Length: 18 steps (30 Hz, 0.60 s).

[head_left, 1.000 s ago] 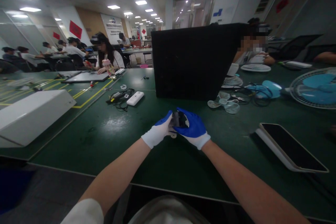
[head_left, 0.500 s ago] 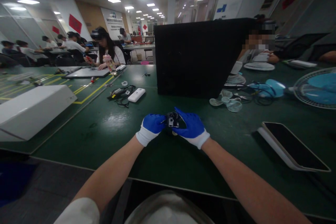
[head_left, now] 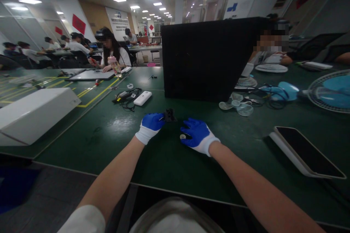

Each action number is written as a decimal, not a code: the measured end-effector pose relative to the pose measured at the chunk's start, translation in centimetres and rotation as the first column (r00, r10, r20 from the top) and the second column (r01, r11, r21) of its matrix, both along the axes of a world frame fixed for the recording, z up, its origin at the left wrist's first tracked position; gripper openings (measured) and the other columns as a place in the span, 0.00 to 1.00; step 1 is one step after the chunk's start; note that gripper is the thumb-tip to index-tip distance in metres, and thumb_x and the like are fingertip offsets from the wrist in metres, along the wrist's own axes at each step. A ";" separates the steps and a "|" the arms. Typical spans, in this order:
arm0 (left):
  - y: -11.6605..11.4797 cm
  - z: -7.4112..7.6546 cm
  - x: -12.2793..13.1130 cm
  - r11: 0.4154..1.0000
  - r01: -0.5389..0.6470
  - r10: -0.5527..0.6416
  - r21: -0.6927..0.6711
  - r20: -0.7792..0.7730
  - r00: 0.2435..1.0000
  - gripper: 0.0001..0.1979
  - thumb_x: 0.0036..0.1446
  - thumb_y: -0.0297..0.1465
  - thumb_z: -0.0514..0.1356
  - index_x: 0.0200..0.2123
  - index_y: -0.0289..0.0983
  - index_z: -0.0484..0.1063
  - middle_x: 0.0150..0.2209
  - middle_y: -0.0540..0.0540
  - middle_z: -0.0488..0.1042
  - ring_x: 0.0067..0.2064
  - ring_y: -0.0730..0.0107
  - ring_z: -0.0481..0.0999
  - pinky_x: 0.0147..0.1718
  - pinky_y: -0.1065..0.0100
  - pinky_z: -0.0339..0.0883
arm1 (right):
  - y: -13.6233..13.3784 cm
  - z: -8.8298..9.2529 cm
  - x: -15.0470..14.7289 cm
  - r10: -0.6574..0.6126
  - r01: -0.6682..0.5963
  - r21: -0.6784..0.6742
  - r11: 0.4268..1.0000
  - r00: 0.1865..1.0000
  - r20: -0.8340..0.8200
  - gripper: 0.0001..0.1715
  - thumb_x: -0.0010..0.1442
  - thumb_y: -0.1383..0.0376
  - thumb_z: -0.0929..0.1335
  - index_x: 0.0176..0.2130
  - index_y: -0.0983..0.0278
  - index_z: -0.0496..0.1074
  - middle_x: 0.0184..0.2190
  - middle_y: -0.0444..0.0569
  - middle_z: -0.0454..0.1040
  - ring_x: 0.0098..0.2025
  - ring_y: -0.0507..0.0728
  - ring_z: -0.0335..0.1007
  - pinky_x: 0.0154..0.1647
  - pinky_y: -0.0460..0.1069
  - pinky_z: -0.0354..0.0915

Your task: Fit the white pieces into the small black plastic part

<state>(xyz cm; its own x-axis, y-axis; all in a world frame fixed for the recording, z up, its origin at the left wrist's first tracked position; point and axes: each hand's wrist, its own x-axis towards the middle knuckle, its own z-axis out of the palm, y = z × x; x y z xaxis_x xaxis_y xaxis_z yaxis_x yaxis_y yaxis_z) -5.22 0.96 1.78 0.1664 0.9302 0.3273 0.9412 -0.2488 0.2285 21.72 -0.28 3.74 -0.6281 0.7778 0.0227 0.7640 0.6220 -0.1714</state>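
Note:
My left hand (head_left: 151, 123), in a blue-coated white glove, pinches a small black part (head_left: 170, 115) just above the green table. What the part is, I cannot make out. To its right, my gloved right hand (head_left: 197, 132) is low over the table with its fingers apart. Beside its thumb and fingertips lies a small pale round piece with a hole (head_left: 182, 137), like a ring or washer. Whether the glove touches that ring I cannot tell.
A large black box (head_left: 205, 60) stands ahead. Left of it lie a white power bank (head_left: 142, 98) and tangled black cables (head_left: 127, 96). A clear fan blade (head_left: 237, 105) and a tablet-like device (head_left: 307, 151) are on the right. A white box (head_left: 38, 113) is at left.
Both hands were at the black part together. My right hand has let go of it and moved down beside the ring; my left hand has carried the part left and slightly away.

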 end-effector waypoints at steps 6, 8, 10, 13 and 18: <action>-0.1 -0.2 0.4 0.998 0.020 -0.021 -0.063 -0.024 0.999 0.15 0.65 0.39 0.56 0.46 0.44 0.81 0.40 0.43 0.83 0.41 0.60 0.80 0.42 0.63 0.69 | 0.2 -0.6 -0.3 -0.024 0.022 -0.046 0.999 0.998 -0.054 0.23 0.62 0.53 0.68 0.54 0.57 0.78 0.64 0.52 0.70 0.70 0.70 0.57 0.68 0.70 0.52; -0.1 -0.4 0.6 0.997 0.020 -0.022 -0.071 -0.031 0.999 0.15 0.65 0.39 0.56 0.46 0.44 0.81 0.40 0.43 0.83 0.40 0.59 0.80 0.41 0.63 0.69 | 0.4 -0.6 -0.1 -0.060 0.052 -0.070 0.996 0.992 -0.110 0.18 0.61 0.55 0.69 0.48 0.57 0.80 0.60 0.50 0.74 0.67 0.68 0.62 0.67 0.69 0.54; -0.1 -0.6 0.7 0.997 0.027 -0.030 -0.074 -0.043 0.999 0.15 0.65 0.38 0.56 0.45 0.44 0.81 0.39 0.43 0.83 0.40 0.58 0.80 0.41 0.62 0.69 | 0.7 -0.4 0.3 -0.097 0.091 -0.040 0.995 0.975 -0.199 0.12 0.62 0.57 0.69 0.41 0.57 0.81 0.58 0.49 0.76 0.66 0.67 0.64 0.67 0.68 0.55; -0.2 -0.9 1.0 0.995 0.066 -0.071 -0.080 -0.055 0.996 0.15 0.65 0.37 0.55 0.45 0.43 0.81 0.39 0.42 0.82 0.39 0.58 0.81 0.41 0.61 0.69 | 1.1 0.2 1.0 -0.128 0.164 0.060 0.985 0.912 -0.389 0.11 0.64 0.58 0.68 0.38 0.59 0.81 0.60 0.49 0.74 0.67 0.66 0.62 0.68 0.67 0.54; -0.9 -1.1 2.1 0.980 0.141 -0.148 -0.139 -0.041 0.988 0.15 0.65 0.35 0.54 0.40 0.41 0.82 0.38 0.43 0.82 0.40 0.58 0.81 0.42 0.61 0.70 | 0.6 0.8 0.7 -0.122 0.164 0.024 0.986 0.813 -0.569 0.14 0.65 0.55 0.68 0.42 0.56 0.82 0.66 0.46 0.68 0.70 0.66 0.57 0.69 0.69 0.53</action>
<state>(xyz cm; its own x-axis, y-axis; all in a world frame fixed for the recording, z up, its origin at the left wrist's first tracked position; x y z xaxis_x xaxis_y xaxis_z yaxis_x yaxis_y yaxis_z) -3.11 0.10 0.64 0.3157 0.9302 0.1874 0.9088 -0.3532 0.2219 22.46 0.34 4.50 -0.3707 0.8409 0.3944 0.6278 0.5397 -0.5609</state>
